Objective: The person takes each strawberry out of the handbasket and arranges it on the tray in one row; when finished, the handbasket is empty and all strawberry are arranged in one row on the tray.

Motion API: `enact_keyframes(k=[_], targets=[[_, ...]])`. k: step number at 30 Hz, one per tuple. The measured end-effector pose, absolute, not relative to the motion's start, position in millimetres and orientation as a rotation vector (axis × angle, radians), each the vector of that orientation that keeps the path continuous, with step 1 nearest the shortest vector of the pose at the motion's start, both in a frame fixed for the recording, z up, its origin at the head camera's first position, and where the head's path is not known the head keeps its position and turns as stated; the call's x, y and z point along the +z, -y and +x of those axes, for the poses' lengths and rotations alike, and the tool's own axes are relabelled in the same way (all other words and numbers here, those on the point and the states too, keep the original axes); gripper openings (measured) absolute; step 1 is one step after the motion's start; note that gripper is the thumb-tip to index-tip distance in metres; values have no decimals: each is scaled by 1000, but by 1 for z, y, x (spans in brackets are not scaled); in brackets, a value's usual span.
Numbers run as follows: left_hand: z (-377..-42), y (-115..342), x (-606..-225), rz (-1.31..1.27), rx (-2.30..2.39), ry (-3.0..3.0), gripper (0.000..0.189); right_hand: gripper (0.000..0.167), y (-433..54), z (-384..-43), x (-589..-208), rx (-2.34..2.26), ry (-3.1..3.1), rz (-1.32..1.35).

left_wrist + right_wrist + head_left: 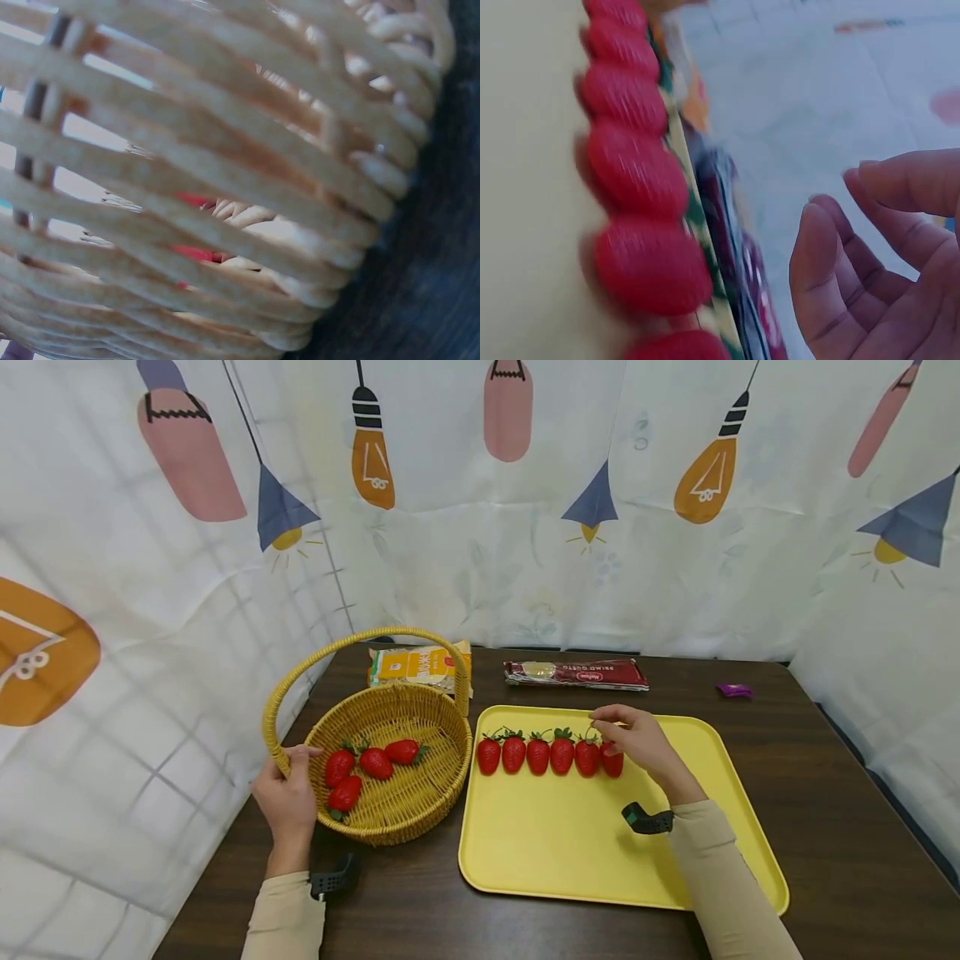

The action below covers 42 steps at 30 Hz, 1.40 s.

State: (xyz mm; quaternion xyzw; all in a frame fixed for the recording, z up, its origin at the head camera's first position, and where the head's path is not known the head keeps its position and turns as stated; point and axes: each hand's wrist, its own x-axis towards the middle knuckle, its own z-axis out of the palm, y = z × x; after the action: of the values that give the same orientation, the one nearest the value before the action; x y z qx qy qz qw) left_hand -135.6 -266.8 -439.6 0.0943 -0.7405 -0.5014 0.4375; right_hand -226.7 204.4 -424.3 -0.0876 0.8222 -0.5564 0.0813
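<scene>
My left hand (288, 797) grips the left rim of a yellow woven basket (408, 831) at the foot of its tall arched handle. Several red strawberries (375, 763) lie inside toward the basket's left. The left wrist view shows its weave (187, 161) up close, with bits of red through the gaps. On a yellow tray (555, 843), several strawberries (562, 755) stand side by side along the back edge, leaves pointing away. My right hand (637, 743) hovers over the rightmost strawberry (612, 765). Its fingers (817, 259) are spread apart with nothing between them.
Behind the basket lies a yellow-orange food packet (420, 667). A dark red packet (577, 674) lies behind the tray, and a small purple wrapper (734, 691) sits at the back right. Patterned curtains (465, 568) border the dark wooden table (420, 902).
</scene>
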Motion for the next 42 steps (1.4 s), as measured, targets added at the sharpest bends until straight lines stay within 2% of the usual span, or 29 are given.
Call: enact_keyframes(k=[13, 21, 32, 42], targets=[[-134, 265, -436, 233, -1266, 1854, 32, 19, -77, -205, -413, -1676, -2428, -749], [-133, 266, -438, 233, -1268, 1852, 32, 18, -11, -184, -425, -1904, -2312, -882], [-133, 266, -437, 236, -1271, 1850, 30, 16, 34, -186, -423, -1697, -2298, -984], [-131, 263, -432, 236, -1287, 1846, 32, 21, 62, -192, -417, -1549, -2259, -973]])
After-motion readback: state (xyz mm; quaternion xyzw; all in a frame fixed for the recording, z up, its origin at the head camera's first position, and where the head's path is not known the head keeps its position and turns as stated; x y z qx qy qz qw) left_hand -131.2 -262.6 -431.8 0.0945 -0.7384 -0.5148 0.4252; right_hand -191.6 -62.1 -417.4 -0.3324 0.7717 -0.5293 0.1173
